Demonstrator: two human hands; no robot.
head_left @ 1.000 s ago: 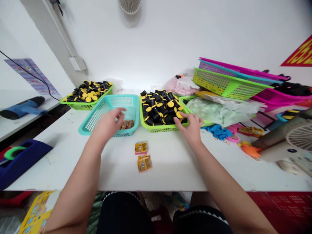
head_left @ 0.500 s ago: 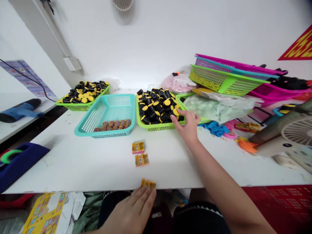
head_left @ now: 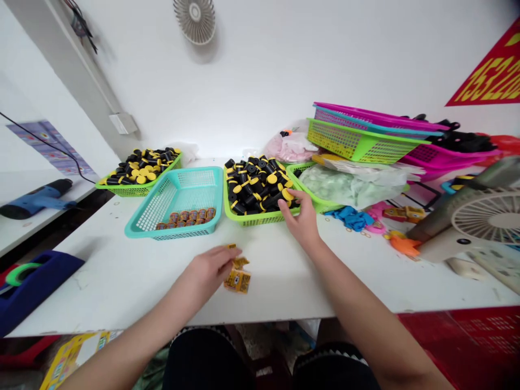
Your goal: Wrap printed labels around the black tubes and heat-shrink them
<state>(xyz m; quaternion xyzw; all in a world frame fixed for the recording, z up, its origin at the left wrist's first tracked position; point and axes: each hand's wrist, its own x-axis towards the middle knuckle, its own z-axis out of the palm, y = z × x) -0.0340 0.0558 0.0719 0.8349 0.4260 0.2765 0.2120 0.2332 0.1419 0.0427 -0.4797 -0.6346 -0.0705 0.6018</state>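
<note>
My left hand point(head_left: 211, 268) reaches over the white table with its fingers pinched on a small yellow printed packet point(head_left: 240, 263); the fingers partly hide it. Another yellow printed packet point(head_left: 237, 281) lies flat just below. At the right side of a green basket point(head_left: 260, 218) is my right hand point(head_left: 301, 218), thumb and index finger around a black cylinder with a yellow cap point(head_left: 286, 194). Many similar cylinders fill that basket. Left of it, a turquoise basket point(head_left: 174, 179) holds rows of small brown-orange printed pieces point(head_left: 190, 216) along its near side.
A second green basket point(head_left: 130, 190) of capped cylinders stands at the back left. Stacked baskets point(head_left: 365, 142) and plastic bags point(head_left: 345, 181) crowd the back right. A fan point(head_left: 495, 219) stands at the right; a blue tape dispenser point(head_left: 44, 287) sits at the left edge.
My left hand has moved from the table's front edge forward to the yellow packets. My right hand stays at the basket of capped cylinders. The view has shifted slightly.
</note>
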